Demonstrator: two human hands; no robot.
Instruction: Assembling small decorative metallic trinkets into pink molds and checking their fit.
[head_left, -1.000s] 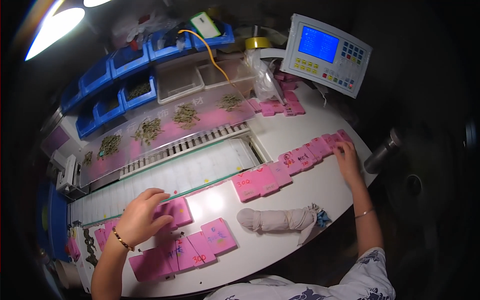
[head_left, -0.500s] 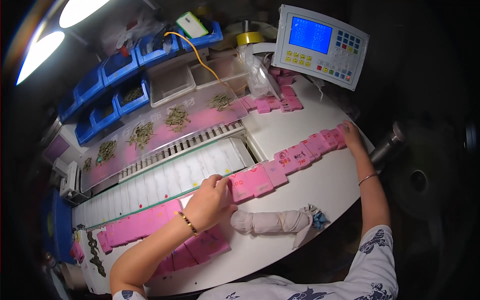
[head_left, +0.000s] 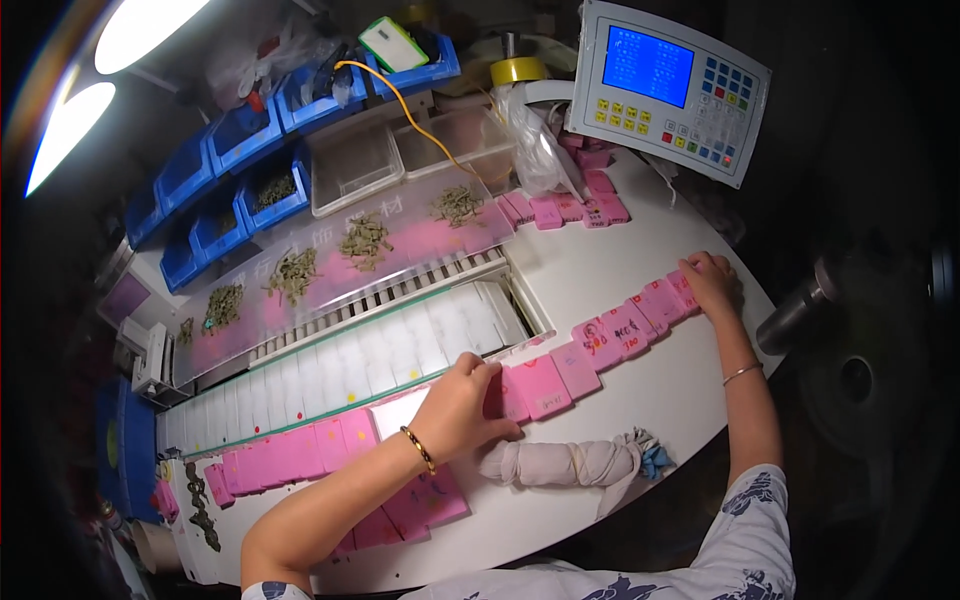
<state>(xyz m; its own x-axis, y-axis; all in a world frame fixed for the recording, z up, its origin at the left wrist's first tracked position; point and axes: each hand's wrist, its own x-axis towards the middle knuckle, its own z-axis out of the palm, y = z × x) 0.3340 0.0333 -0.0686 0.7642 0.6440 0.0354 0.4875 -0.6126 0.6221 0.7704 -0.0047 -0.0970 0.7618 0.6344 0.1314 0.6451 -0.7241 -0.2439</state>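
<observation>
A slanting row of overlapping flat pink packets [head_left: 540, 385], some handwritten on, lies across the white table. My left hand [head_left: 465, 410] grips the row's near left end, with the thumb at its lower edge and the fingers on the upper edge. My right hand [head_left: 713, 285] closes around the far right end, and its fingers partly cover the last packets. Just below the row lies a tied beige cloth bundle [head_left: 565, 464]. Other pink packets [head_left: 295, 450] stand in a line left of my left hand, and more lie partly hidden under my left forearm.
Beyond the row is a tray of white packets [head_left: 340, 365] with coloured dots. Behind it, a clear sheet [head_left: 330, 275] carries several heaps of greenish dried pieces. Blue bins [head_left: 245, 135] line the back. A control panel [head_left: 670, 90] stands back right, and a metal cylinder [head_left: 797, 308] at the right edge.
The view has shifted a little. My left hand has slid rightward along the table, and the row between my hands looks slightly shorter. My right hand stays at the far end.
</observation>
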